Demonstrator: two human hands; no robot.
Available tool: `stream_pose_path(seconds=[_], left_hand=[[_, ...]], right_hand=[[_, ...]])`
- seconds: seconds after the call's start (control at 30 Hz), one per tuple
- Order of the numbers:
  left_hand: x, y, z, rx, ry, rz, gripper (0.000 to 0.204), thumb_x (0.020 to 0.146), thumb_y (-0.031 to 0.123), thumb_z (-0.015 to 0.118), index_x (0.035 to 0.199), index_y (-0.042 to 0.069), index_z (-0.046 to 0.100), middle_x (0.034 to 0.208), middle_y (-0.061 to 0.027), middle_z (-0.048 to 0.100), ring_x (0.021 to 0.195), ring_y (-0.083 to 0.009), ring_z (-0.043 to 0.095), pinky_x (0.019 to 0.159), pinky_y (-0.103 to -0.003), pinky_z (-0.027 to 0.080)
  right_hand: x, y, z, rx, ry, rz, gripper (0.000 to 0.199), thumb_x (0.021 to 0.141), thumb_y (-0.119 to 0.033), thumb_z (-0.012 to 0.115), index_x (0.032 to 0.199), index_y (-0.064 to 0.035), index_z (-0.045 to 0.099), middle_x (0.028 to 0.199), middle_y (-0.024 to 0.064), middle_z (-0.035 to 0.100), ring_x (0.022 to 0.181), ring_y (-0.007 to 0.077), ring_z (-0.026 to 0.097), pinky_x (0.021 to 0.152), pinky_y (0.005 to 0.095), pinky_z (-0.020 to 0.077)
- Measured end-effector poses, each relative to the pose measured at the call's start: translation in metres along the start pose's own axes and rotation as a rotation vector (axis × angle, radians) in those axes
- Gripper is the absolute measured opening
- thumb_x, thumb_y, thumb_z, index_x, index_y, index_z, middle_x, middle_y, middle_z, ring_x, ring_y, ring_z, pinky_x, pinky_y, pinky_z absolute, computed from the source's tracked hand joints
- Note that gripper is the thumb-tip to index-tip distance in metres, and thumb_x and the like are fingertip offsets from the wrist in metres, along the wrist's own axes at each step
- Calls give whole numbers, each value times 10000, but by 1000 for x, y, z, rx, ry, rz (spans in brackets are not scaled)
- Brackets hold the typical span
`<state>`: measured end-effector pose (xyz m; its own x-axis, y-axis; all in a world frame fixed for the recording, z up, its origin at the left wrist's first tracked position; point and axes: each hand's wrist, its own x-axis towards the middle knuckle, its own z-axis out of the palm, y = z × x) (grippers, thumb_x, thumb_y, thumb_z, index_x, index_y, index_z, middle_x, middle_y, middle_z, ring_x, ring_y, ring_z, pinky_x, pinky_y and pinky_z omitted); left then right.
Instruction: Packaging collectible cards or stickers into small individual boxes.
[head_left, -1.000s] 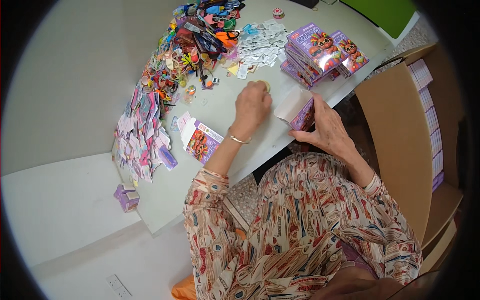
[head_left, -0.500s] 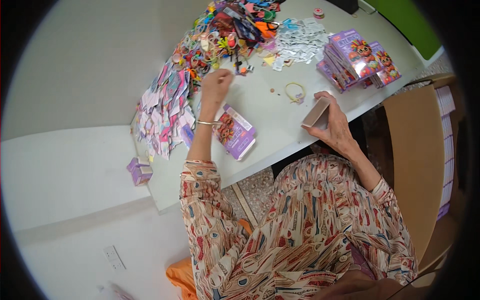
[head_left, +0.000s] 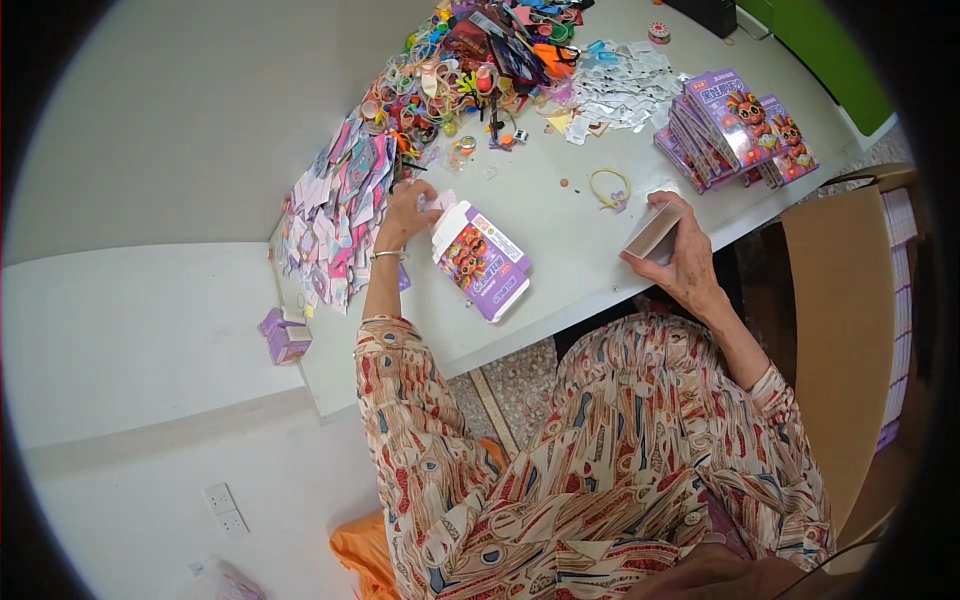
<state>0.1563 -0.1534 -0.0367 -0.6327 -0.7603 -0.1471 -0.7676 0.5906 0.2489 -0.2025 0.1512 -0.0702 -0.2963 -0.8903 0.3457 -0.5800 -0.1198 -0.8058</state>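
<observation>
My right hand (head_left: pixel 692 262) grips a small open carton (head_left: pixel 652 236) near the table's front edge, thumb on one side and fingers on the other. Its pale inside faces up. At the left, my left hand (head_left: pixel 405 215) is closed, fingers bent, beside a heap of pink and white paper pieces (head_left: pixel 335 215). A pale pinkish piece (head_left: pixel 441 203) shows at its fingertips; exactly what they pinch is unclear. Just right of that hand, a purple printed carton (head_left: pixel 484 262) lies flat on the table, its white end flap raised toward the fingers.
Mixed trinkets and bands (head_left: pixel 450 85) heap at the back, next to silvery-white packets (head_left: pixel 620 90). Stacked purple boxes (head_left: pixel 735 130) stand at the right. A yellow band (head_left: pixel 610 188) lies mid-table. A large cardboard box (head_left: pixel 838 330) stands right of the table.
My left hand has come down and left from above the trinkets to beside the flat carton's flap. My right hand still holds the open carton. The whole view has shifted slightly.
</observation>
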Motion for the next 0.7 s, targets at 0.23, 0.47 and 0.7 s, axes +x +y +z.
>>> stream_pose_path(seconds=[0.23,0.47,0.7], left_hand=[[3,4,-6,-116,-7,-29,461,654,214,802,1063,133,607,1150,-87,536,1102,-293,500,924,-358,420],[-2,2,-6,180,-69,155,581,633,262,829,1129,149,547,1187,-99,506,1141,-300,475,958,-362,396],[7,-16,6,-16,47,173,267,672,196,801,851,83,638,1065,-114,549,1028,-267,512,817,-339,466]], right_hand=[[1,1,-2,22,-1,9,790,658,-249,846,1281,-76,392,1225,147,546,1014,320,603,857,390,505],[-2,0,0,6,18,-14,785,659,-238,843,1273,-64,387,1219,144,547,994,319,610,851,382,508],[-1,0,0,-21,26,-26,764,666,-229,838,1263,-50,396,1213,150,550,991,316,612,843,374,509]])
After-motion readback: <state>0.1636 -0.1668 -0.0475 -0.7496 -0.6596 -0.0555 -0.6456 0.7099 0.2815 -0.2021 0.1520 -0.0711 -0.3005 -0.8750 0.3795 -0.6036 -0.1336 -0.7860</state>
